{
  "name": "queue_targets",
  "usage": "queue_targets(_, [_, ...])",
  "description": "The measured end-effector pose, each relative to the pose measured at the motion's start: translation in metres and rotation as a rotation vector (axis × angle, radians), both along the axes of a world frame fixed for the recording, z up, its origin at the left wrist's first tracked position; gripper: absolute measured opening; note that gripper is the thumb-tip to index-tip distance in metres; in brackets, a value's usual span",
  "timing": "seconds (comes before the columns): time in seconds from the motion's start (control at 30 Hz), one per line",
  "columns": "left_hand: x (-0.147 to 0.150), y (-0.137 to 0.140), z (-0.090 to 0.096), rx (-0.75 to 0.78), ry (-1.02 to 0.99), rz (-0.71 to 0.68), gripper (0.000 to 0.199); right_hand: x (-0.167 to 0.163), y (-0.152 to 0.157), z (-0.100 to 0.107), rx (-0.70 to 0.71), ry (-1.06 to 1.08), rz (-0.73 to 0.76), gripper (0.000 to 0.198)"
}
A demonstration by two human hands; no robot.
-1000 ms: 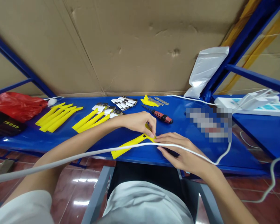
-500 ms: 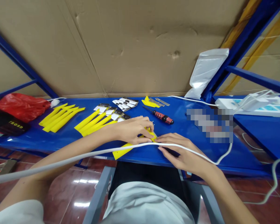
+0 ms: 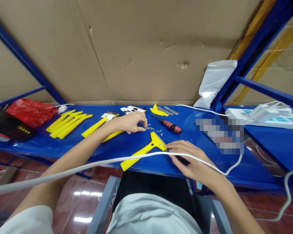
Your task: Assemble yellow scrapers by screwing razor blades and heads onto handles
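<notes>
My left hand (image 3: 133, 122) reaches over the bench with thumb and forefinger pinched at a scatter of small silver screws (image 3: 150, 127). Whatever is in the pinch is too small to see. A yellow scraper (image 3: 143, 151) lies at the front edge, head towards the back right, a metal strip along its head. Beside that head is my right hand (image 3: 191, 157), fingers curled at its right corner. A dark shape shows between fingers and thumb, but I cannot make out what it is. A red and black screwdriver (image 3: 171, 125) lies beyond the screws.
Yellow handles (image 3: 68, 125) lie at left, near a red plastic bag (image 3: 31, 112). Printed cards (image 3: 134, 109), yellow pieces (image 3: 158, 110) and clear strips (image 3: 171, 110) lie at the back. A white cable (image 3: 88, 165) crosses in front of both arms. A power strip (image 3: 266, 118) stands at right.
My left hand has left the scraper head and moved up and left to the screws. The scraper now shows uncovered. My right hand stays beside its head.
</notes>
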State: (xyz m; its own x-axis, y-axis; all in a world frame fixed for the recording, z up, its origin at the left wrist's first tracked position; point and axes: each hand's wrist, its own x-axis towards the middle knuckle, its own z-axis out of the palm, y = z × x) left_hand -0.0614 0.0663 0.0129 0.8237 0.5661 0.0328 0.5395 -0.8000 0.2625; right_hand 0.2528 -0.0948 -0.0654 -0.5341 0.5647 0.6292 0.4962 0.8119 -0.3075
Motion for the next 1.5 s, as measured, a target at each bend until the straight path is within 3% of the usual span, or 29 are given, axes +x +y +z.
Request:
queue_targets(0.3, [0.006,0.002,-0.012,-0.063,0.048,0.061,0.014,0.001,0.002,-0.003,-0.014,0.004,-0.001,0.026])
queue_targets(0.5, [0.010,0.003,-0.013,-0.120,0.069,0.026,0.016,0.001,0.002,-0.003,-0.010,-0.007,-0.008,0.023])
queue_targets(0.7, [0.014,-0.003,-0.015,0.033,0.029,-0.027,0.018,0.001,0.002,-0.002,-0.009,-0.011,-0.013,0.022])
queue_targets(0.8, [0.015,-0.013,-0.008,0.069,-0.135,0.012,0.019,0.000,0.002,-0.001,-0.011,-0.006,-0.015,0.023])
queue_targets(1.0, [0.020,-0.043,0.021,-0.045,-0.832,0.211,0.031,-0.001,0.002,0.001,0.000,-0.013,-0.025,0.022])
queue_targets(1.13, [0.022,-0.059,0.026,-0.131,-1.005,0.205,0.032,-0.001,0.002,0.001,0.018,-0.013,-0.027,0.021])
queue_targets(1.27, [0.021,-0.067,0.022,-0.064,-0.907,0.137,0.025,-0.002,0.001,0.001,0.030,-0.021,-0.014,0.021])
queue_targets(1.5, [0.024,-0.060,-0.002,-0.026,-0.402,-0.114,0.016,-0.006,0.001,0.001,0.041,-0.073,0.034,0.032])
